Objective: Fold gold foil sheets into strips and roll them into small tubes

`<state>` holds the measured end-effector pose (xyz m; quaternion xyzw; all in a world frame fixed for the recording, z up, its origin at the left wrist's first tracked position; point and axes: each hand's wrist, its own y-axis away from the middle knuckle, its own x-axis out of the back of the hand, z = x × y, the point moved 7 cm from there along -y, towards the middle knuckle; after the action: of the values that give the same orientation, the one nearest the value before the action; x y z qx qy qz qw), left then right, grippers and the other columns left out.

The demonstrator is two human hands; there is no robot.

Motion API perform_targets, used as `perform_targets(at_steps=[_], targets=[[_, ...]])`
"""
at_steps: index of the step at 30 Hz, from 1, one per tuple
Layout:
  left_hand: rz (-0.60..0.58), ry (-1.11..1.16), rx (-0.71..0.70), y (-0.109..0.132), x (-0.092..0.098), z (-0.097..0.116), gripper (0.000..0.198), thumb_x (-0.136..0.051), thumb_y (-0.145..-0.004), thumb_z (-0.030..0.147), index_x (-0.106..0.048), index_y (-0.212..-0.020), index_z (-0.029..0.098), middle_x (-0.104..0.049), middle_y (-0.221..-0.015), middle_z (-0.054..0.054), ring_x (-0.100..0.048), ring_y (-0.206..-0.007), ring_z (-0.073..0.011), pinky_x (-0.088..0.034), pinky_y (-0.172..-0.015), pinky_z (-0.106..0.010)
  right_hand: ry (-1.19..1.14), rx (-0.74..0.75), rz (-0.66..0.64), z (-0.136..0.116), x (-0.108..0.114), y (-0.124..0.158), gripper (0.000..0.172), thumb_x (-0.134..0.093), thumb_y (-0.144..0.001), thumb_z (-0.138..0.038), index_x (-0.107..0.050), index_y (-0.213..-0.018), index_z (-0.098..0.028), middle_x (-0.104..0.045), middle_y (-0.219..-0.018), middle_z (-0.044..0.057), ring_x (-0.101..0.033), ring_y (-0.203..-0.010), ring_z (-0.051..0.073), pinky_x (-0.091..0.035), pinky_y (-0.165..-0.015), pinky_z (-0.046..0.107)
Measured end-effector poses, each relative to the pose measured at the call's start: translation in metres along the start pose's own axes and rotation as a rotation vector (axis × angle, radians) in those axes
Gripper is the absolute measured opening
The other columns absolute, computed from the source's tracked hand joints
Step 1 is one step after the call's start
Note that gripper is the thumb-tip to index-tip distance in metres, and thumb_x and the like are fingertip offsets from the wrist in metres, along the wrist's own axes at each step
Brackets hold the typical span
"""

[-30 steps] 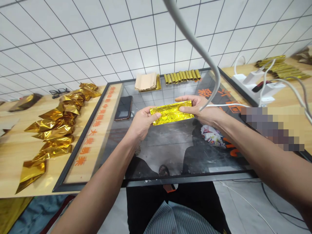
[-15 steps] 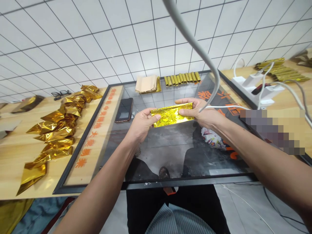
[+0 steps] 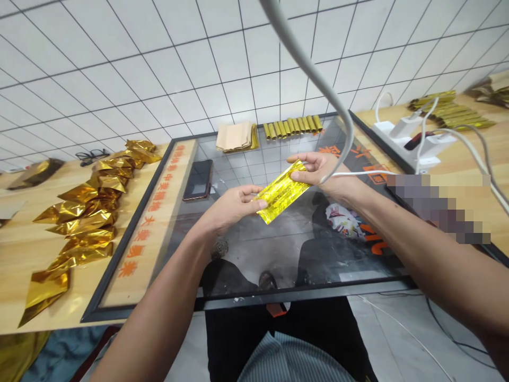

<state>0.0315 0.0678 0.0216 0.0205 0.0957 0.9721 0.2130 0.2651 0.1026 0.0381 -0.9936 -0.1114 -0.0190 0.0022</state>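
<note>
A shiny gold foil sheet (image 3: 281,195), flat and oblong, is held in the air over the glass tabletop (image 3: 254,249). It slants, with its right end higher. My left hand (image 3: 234,207) pinches the lower left end, thumb on top. The upper right end sits between the thumb and fingers of my right hand (image 3: 314,168). Beyond my hands, a stack of tan paper sheets (image 3: 234,137) with gold edges lies near the wall. Beside that stack is a row of rolled gold tubes (image 3: 293,127).
Folded gold foil pieces (image 3: 85,212) overlap in a line on the wooden table at left. A phone (image 3: 198,179) lies on the glass. A white power strip (image 3: 405,140) with plugs stands at right, near more gold rolls (image 3: 441,111). A thick grey cable (image 3: 314,69) hangs in front.
The gold foil sheet has gone from nearly level to a steeper slant, its left end lowered. My left hand has moved slightly down and right. The view has shifted a little.
</note>
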Motion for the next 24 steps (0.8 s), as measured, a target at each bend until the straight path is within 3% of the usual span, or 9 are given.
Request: perform_targets(at_steps=[4,6,8,12,16,20,24], targets=[[-0.064,-0.02,0.011,0.005,-0.012,0.007,0.052,-0.098,-0.076,0.051,-0.084,-0.116,0.02,-0.084,-0.102,-0.01,-0.076,-0.085,-0.0212,-0.058,-0.076,-0.029,0.047,-0.001,-0.16,-0.001,-0.015,0.007,0.062,-0.103,-0.068,-0.041,-0.081,-0.124,-0.028,-0.082,-0.094,0.004,-0.075,-0.083,0.024,-0.063,-0.073,0.039],[-0.154,-0.039,0.005,0.007,-0.023,0.007,0.041,-0.094,-0.081,0.051,-0.086,-0.106,0.02,-0.083,-0.099,-0.009,-0.076,-0.085,-0.0219,-0.057,-0.074,-0.029,0.098,0.025,-0.209,-0.001,-0.022,0.01,0.058,-0.1,-0.074,-0.04,-0.082,-0.127,-0.03,-0.079,-0.089,0.002,-0.073,-0.079,0.022,-0.061,-0.069,0.038],[-0.18,-0.069,0.015,0.007,-0.028,0.004,0.034,-0.095,-0.079,0.051,-0.085,-0.088,0.019,-0.08,-0.084,-0.006,-0.071,-0.071,-0.0187,-0.052,-0.063,-0.027,0.128,0.036,-0.212,-0.002,-0.028,0.013,0.056,-0.099,-0.076,-0.04,-0.082,-0.129,-0.032,-0.077,-0.086,0.001,-0.071,-0.076,0.022,-0.059,-0.067,0.037],[0.014,-0.038,0.015,0.002,-0.014,-0.002,0.038,-0.099,-0.069,0.05,-0.08,-0.073,0.018,-0.073,-0.067,-0.003,-0.059,-0.055,-0.0131,-0.044,-0.052,-0.024,0.017,0.003,-0.125,-0.001,-0.031,0.015,0.065,-0.098,-0.078,-0.041,-0.075,-0.139,-0.034,-0.081,-0.101,0.003,-0.073,-0.087,0.023,-0.063,-0.078,0.04],[0.281,0.178,-0.055,0.001,0.005,0.0,0.045,-0.1,-0.064,0.055,-0.079,-0.079,0.018,-0.077,-0.077,-0.004,-0.066,-0.062,-0.0147,-0.052,-0.056,-0.025,-0.058,-0.064,-0.135,0.011,-0.043,0.015,0.063,-0.101,-0.074,-0.042,-0.076,-0.131,-0.031,-0.08,-0.093,0.002,-0.071,-0.083,0.021,-0.061,-0.076,0.038],[0.349,0.321,-0.064,0.0,0.007,-0.002,0.05,-0.105,-0.058,0.05,-0.072,-0.078,0.018,-0.075,-0.075,-0.001,-0.066,-0.063,-0.0139,-0.056,-0.057,-0.026,0.026,-0.05,-0.199,0.019,-0.058,0.017,0.031,-0.098,-0.074,-0.041,-0.081,-0.095,-0.028,-0.078,-0.087,0.001,-0.066,-0.073,0.017,-0.055,-0.067,0.034],[0.328,0.316,-0.067,0.0,0.006,-0.002,0.05,-0.105,-0.06,0.047,-0.074,-0.087,0.017,-0.079,-0.085,-0.003,-0.072,-0.072,-0.0161,-0.06,-0.063,-0.027,0.075,-0.043,-0.123,0.017,-0.053,0.018,0.026,-0.095,-0.077,-0.043,-0.075,-0.077,-0.026,-0.07,-0.07,0.0,-0.058,-0.064,0.016,-0.045,-0.058,0.032]])
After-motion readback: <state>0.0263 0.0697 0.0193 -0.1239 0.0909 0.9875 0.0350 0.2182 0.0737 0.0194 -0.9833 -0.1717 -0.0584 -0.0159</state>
